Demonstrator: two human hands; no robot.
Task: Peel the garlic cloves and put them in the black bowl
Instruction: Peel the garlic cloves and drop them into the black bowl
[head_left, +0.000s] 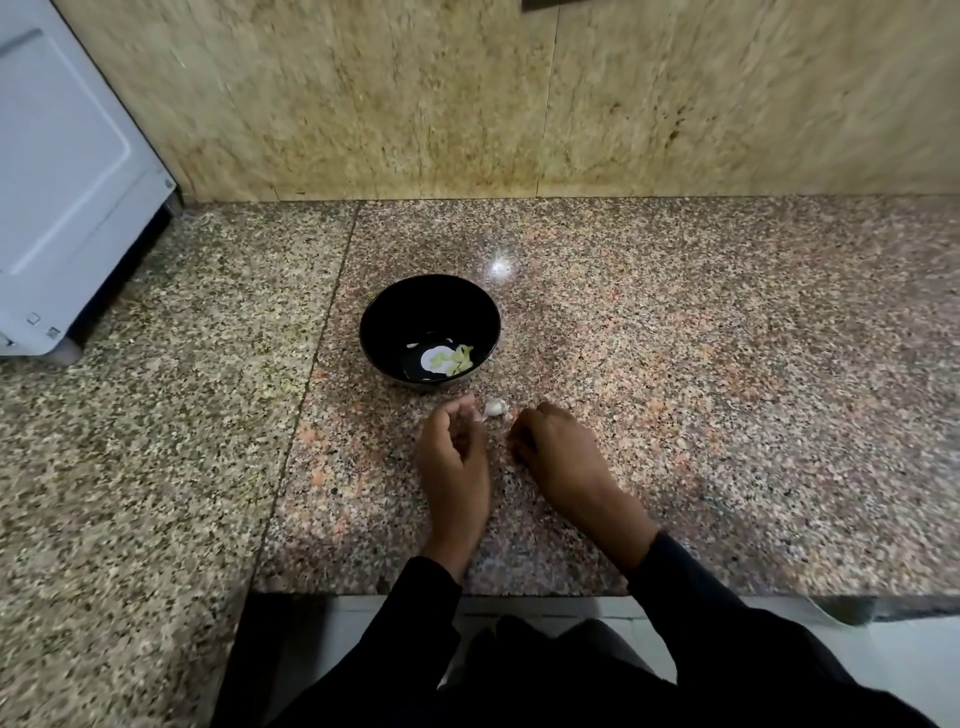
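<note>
A black bowl (430, 332) was seen at the centre of the frame on a granite counter (675, 389), with a few pale peeled cloves (460, 360) lying in its bottom. Just below the bowl, an unpeeled clove (495, 408) was seen on the counter between the two hands. The left hand (453, 457) was held with fingers curled, its fingertips touching or nearly touching the clove; whether the clove was actually pinched could not be told. The right hand (558, 449) was curled knuckles-up just right of the clove, and what, if anything, was held under it could not be told. A white appliance (72, 176) was seen at the upper left. It was judged that the small clove could be flicked away across the smooth stone if pressed off-centre, and that loose skin could be carried into the bowl with it.
</note>
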